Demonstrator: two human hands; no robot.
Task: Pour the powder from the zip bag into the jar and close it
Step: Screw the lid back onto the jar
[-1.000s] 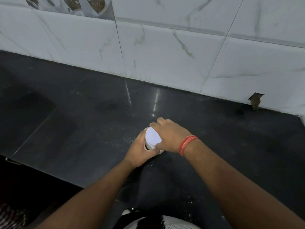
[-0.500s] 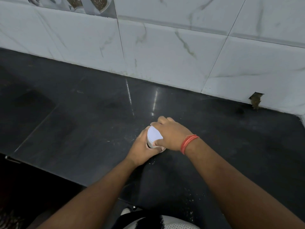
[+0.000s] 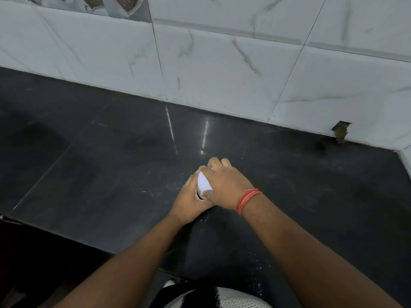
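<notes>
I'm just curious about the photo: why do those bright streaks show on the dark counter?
Head view: the glossy black counter mirrors overhead light as two streaks; the white lid glares between the hands; wide-angle bends the wall tiles.

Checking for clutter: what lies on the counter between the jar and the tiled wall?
Head view: only bare dark counter with reflections between the jar and wall.

no readable text, labels or numbers

Dark counter (image 3: 111, 174) bare left and right of the jar (image 3: 201, 192), tiled wall (image 3: 222, 70) close behind
</notes>
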